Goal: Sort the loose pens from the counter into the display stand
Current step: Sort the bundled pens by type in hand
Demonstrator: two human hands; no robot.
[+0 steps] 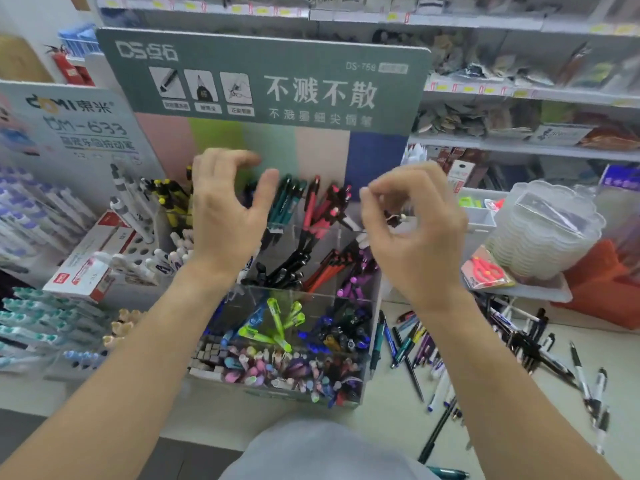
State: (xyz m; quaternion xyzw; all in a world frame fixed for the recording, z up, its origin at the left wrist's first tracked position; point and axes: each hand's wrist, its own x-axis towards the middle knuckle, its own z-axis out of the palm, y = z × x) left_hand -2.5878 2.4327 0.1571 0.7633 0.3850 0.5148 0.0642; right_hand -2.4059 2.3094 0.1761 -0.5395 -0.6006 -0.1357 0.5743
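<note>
The clear tiered display stand [370, 317] with a grey-green backboard stands in the middle of the counter. Its compartments hold teal, red, black, purple, green and blue pens. My left hand [225, 216] hovers open over the stand's upper left rows, with fingers spread and nothing in it. Over the upper right rows, my right hand [419, 233] has its fingers curled and its thumb pinched to them. A thin white-tipped pen [401, 217] shows inside that curl. Several loose pens [408, 344] lie scattered on the counter right of the stand, with more pens [585, 382] further right.
A second pen display [69, 140] and a red-and-white box [86, 268] stand to the left. At the right are a stack of clear plastic containers [543, 233] and a scissors pack [485, 270]. Stocked shelves [519, 95] run behind. A teal pen [446, 474] lies at the front edge.
</note>
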